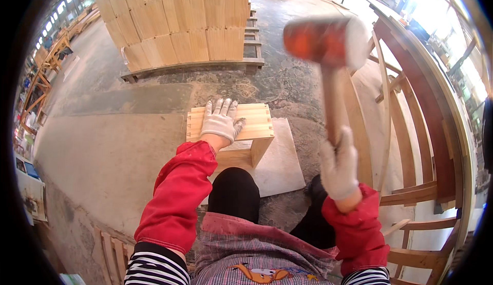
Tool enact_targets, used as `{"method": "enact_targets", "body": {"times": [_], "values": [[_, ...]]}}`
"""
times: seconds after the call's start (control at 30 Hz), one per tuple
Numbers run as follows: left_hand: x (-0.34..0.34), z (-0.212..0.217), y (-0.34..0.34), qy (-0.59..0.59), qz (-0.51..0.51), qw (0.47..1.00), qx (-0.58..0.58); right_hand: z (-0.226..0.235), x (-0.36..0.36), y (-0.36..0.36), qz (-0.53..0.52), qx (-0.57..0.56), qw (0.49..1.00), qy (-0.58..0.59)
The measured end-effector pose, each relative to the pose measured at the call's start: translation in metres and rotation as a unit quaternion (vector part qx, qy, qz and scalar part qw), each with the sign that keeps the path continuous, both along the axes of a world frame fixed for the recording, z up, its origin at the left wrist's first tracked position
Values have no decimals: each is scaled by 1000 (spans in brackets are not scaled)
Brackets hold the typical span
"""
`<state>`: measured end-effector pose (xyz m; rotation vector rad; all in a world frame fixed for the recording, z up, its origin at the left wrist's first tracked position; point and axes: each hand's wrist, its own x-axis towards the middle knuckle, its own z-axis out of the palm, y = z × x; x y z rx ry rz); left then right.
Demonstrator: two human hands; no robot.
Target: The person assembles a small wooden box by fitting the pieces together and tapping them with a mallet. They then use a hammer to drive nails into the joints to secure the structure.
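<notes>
My left hand point(221, 121), in a pale glove, lies flat with fingers spread on the top face of a light wooden drawer box point(257, 120). The box has jointed corners and stands on a white sheet point(285, 156) on the floor in front of my knees. Off to the right, my right hand point(340, 164), also gloved, is closed around the wooden handle of a mallet point(328, 43). The mallet is raised, its head red with a white face and blurred by motion. A gap separates the mallet from the box.
Ahead stands a tall stack of wooden boxes point(179, 23) on a pallet point(251, 61). A wooden rack with slats point(411, 131) runs along my right side. Slatted wood point(110, 251) lies at the lower left, and workbenches point(46, 74) line the far left.
</notes>
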<state>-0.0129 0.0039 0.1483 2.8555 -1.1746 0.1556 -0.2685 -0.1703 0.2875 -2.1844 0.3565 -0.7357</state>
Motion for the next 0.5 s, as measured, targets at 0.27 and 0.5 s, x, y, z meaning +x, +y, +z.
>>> {"method": "enact_targets", "body": {"times": [0.27, 0.5], "values": [[-1, -2, 4, 5, -5, 1000, -7, -20, 18, -39, 16, -29, 979, 201], [-2, -3, 8, 1, -3, 1000, -3, -22, 27, -8, -18, -37, 999, 3]]}}
